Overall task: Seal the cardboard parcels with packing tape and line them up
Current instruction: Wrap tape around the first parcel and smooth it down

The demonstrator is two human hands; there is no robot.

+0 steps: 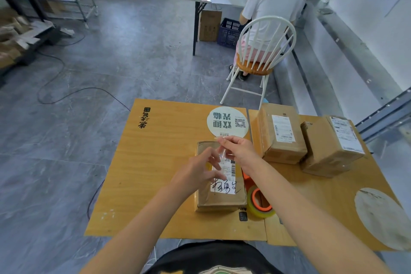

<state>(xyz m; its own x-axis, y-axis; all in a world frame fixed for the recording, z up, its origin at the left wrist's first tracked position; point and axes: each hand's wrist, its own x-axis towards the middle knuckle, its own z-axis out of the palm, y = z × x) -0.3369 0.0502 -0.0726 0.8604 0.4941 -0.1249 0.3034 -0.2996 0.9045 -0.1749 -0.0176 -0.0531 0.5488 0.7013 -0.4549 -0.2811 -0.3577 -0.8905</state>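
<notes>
Parcel (220,200) at table's (155,173) R edge; R hand (240,151) pinches tape strip (223,153), L hand (195,173) unclear.

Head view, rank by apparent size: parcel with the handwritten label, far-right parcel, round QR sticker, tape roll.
1-2. handwritten-label parcel and far-right parcel: look alike, and the first is nearer and partly covered, so not ranked.
3. round QR sticker
4. tape roll

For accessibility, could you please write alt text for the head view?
The right hand pinches a clear tape strip above a labelled cardboard parcel on a table, left hand alongside. A tape roll and two more parcels sit to its right.
</notes>
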